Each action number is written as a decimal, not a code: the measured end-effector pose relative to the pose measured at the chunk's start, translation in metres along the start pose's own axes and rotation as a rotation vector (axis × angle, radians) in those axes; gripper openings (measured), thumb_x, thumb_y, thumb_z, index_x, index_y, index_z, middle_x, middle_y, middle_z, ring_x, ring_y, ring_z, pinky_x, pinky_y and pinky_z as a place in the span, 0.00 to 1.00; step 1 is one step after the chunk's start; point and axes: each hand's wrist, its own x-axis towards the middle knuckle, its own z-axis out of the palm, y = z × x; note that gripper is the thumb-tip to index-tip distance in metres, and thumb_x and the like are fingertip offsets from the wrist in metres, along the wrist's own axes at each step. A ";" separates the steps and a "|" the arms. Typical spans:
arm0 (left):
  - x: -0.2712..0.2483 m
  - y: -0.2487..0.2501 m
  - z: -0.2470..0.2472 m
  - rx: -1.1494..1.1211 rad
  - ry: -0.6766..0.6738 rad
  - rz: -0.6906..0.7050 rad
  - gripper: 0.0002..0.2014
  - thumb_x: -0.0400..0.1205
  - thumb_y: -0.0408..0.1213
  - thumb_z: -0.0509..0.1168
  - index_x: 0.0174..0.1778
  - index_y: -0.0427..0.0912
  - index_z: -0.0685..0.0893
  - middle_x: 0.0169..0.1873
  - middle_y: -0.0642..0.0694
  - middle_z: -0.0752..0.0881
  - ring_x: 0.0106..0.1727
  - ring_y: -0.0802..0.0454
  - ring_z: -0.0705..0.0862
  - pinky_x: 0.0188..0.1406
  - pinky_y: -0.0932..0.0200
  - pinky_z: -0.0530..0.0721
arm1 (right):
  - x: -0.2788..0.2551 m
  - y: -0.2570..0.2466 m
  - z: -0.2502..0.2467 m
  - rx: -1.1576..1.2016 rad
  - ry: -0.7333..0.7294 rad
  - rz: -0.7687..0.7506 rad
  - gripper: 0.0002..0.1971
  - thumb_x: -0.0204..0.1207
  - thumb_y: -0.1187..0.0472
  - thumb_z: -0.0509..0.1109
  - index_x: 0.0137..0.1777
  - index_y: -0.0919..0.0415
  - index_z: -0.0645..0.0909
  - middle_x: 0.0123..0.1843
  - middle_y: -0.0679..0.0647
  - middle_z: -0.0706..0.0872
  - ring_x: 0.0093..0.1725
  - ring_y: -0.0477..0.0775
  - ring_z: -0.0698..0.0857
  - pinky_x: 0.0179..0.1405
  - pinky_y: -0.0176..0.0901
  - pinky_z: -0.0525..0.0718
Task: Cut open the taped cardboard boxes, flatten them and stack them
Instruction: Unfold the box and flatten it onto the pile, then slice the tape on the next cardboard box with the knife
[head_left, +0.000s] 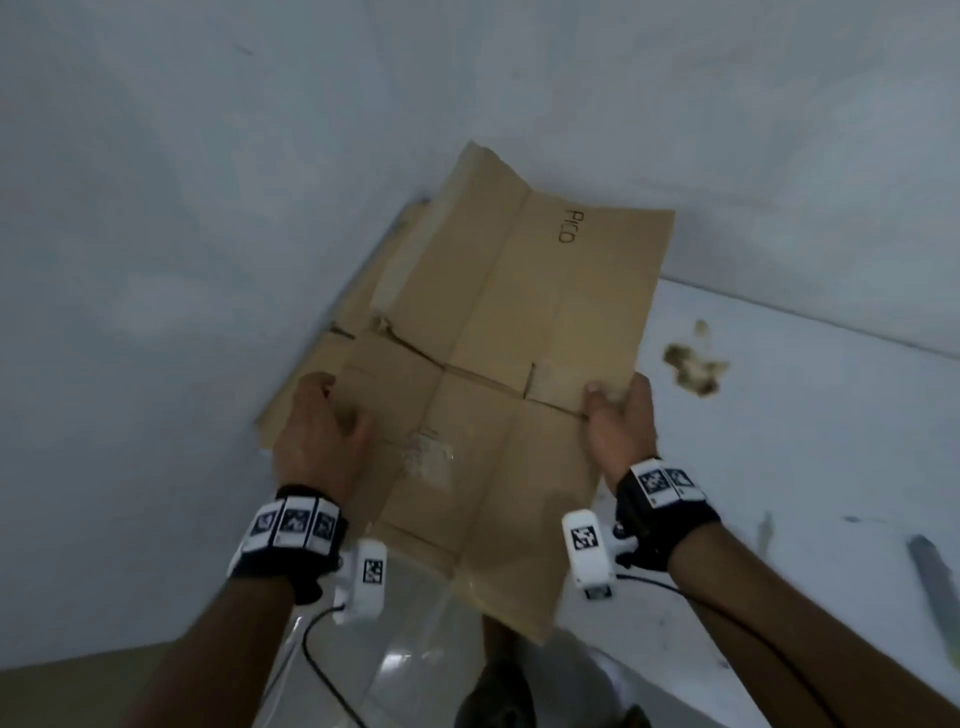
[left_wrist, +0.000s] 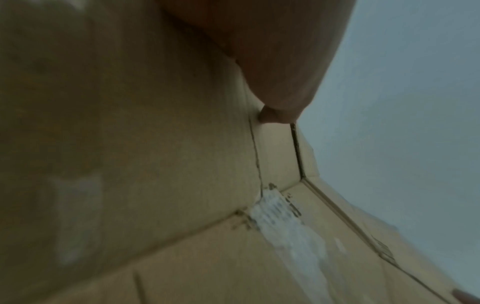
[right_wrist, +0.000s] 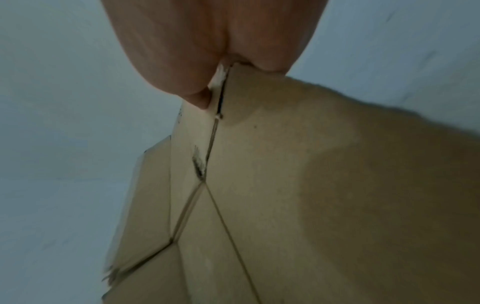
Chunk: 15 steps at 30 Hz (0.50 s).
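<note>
Both hands, left and right, grasping flattened box side edges, long axis pointing away

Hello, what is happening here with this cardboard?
A person holds a flattened cardboard box by its two side edges, the left hand gripping one side and the right hand pinching the other. The sheet is tilted up toward the wall, over more flat cardboard lying beneath it in the corner. It looks like it is about to be laid on that stack. Scraps of tape cling to the sheet.
</note>
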 end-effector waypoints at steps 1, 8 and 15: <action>0.021 -0.016 -0.001 0.109 0.040 0.021 0.34 0.79 0.47 0.70 0.79 0.39 0.69 0.70 0.33 0.77 0.68 0.31 0.77 0.65 0.39 0.73 | 0.009 -0.006 0.033 -0.022 -0.038 0.002 0.30 0.85 0.55 0.66 0.84 0.53 0.61 0.78 0.52 0.75 0.73 0.55 0.76 0.75 0.45 0.71; 0.047 -0.091 0.083 0.482 -0.745 0.107 0.62 0.67 0.78 0.69 0.85 0.69 0.32 0.86 0.47 0.26 0.86 0.28 0.31 0.81 0.19 0.41 | 0.041 0.022 0.176 -0.786 -0.505 -0.039 0.49 0.78 0.49 0.73 0.89 0.50 0.43 0.89 0.61 0.38 0.85 0.73 0.54 0.79 0.65 0.71; 0.039 -0.095 0.095 0.485 -0.732 0.135 0.64 0.66 0.76 0.70 0.86 0.64 0.32 0.85 0.41 0.25 0.85 0.25 0.29 0.81 0.22 0.38 | 0.030 0.054 0.114 -0.747 -0.524 -0.208 0.33 0.85 0.49 0.66 0.87 0.52 0.60 0.89 0.59 0.49 0.84 0.66 0.59 0.78 0.62 0.69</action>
